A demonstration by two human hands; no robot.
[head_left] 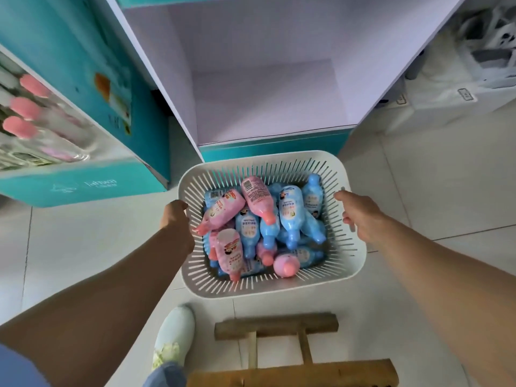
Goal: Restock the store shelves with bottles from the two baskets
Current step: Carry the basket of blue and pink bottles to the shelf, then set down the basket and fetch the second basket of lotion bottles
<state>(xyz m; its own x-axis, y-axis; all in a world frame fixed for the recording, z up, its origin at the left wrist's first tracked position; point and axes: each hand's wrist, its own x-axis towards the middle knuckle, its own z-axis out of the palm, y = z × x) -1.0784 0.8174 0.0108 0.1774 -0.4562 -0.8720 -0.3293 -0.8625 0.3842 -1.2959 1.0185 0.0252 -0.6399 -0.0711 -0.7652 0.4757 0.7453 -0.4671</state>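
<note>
On the floor in front of the bottom shelf (268, 107), the basket (354, 263) sits full of pink and blue bottles (290, 216). Left hand (176, 219) grips its left rim. Right hand (360, 213) is loose-fingered, right at the other rim.

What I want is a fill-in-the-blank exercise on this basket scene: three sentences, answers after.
1. The slotted basket is coloured ____.
2. The bottles lying in it are pink and ____.
3. The shelf behind the basket is ____.

Missing words: white; blue; empty.
</note>
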